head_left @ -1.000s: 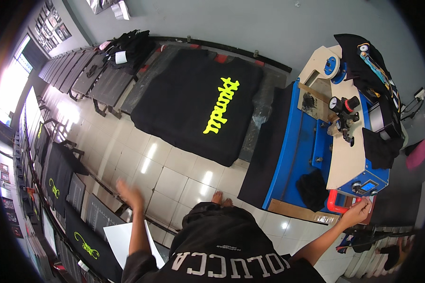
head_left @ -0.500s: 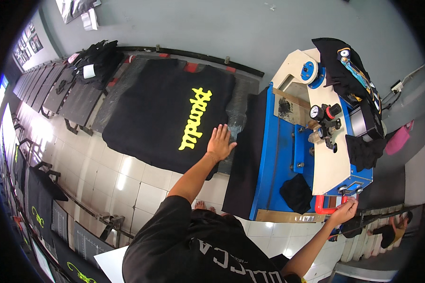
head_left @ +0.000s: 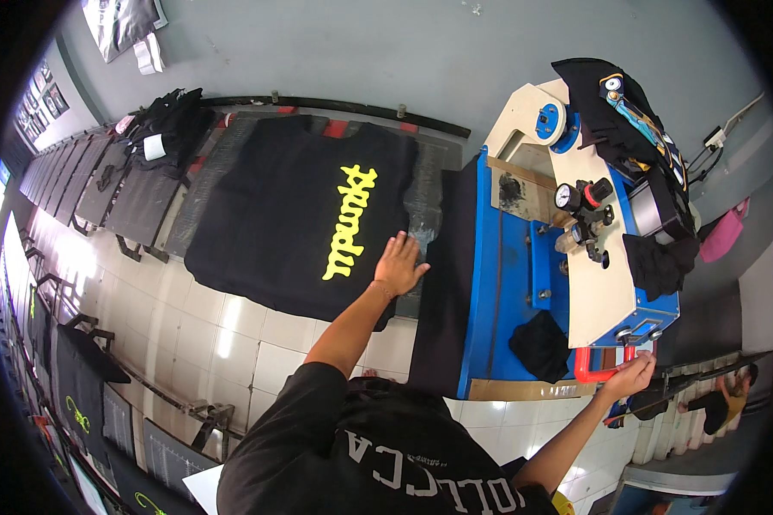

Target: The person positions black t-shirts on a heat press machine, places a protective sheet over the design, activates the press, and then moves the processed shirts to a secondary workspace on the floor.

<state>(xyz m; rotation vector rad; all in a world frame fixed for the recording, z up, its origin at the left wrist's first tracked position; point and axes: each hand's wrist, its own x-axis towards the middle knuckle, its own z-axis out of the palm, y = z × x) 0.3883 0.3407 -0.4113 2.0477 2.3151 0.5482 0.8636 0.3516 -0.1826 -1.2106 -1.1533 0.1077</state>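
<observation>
A black T-shirt (head_left: 258, 206) with bright yellow lettering (head_left: 349, 223) lies spread on a dark platen. My left hand (head_left: 398, 266) rests flat near the shirt's right edge, fingers stretched out, holding nothing. To the right stands a blue and cream pneumatic press machine (head_left: 594, 296). My right hand (head_left: 632, 375) is closed around the red handle (head_left: 584, 367) at the machine's near end. A strip of black cloth (head_left: 442, 318) covers the surface between shirt and machine. A small black cloth (head_left: 541, 346) lies on the blue base.
A round pressure gauge (head_left: 567, 196) and valves sit on the machine's top. Black garments (head_left: 627, 120) drape over its far end. A row of dark platens (head_left: 137, 202) runs off to the left, with a pile of black clothes (head_left: 172, 129) on it. Another person (head_left: 726, 399) sits at the far right.
The view has shifted slightly. My left hand stays on the shirt and my right hand stays on the red handle, with little other difference.
</observation>
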